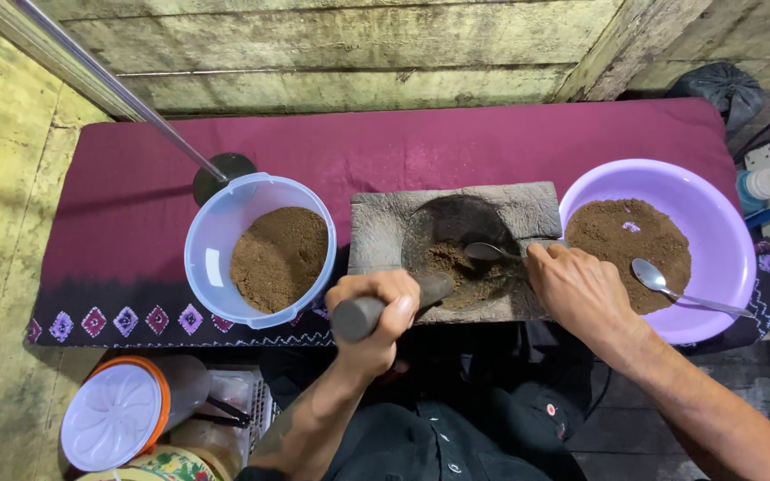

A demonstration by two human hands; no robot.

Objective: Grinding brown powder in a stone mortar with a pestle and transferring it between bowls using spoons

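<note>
Stone mortar [456, 254] at bench centre. Left hand [376, 312] grip clenched on pestle [394, 305], long axis 8-to-2 o'clock, head in bowl. Right hand [577, 285] grip pinches spoon [492, 252], bowl end at 9 o'clock.

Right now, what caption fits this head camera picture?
Left hand grips a pestle while right hand holds a spoon in the stone mortar.

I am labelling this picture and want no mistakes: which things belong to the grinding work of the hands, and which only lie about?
In use:
left hand holding stone pestle
right hand holding spoon
stone mortar with brown powder
clear tub
purple basin

Lying about:
second spoon in the basin
orange-rimmed lid
black bag
</note>
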